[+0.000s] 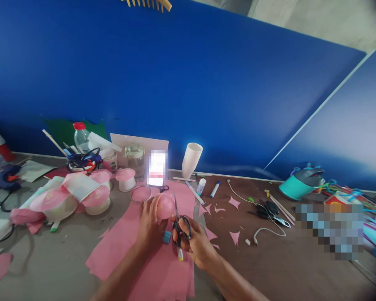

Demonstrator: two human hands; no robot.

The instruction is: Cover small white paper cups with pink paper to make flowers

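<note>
My left hand [152, 221] is closed on a round piece of pink paper [166, 206] above the table. Close by on the right, my right hand [196, 244] grips a pair of scissors [186, 228] by the black handles. The blades point up beside the paper's right edge; whether they touch it I cannot tell. Under both hands lie large pink sheets [163, 276]. A small blue block [166, 237] rests on the sheets between my hands. Behind my left hand are a clear ring [140, 194] and a second pair of scissors [163, 189].
Paper cups with pink tops [95, 200] crowd the left. At the back stand a glass jar [134, 156], a lit screen [157, 167] and a stack of white cups [191, 159]. Right of the sheets lie a glue bottle [201, 187], a marker [215, 189], pink scraps [235, 238] and a cable [269, 230].
</note>
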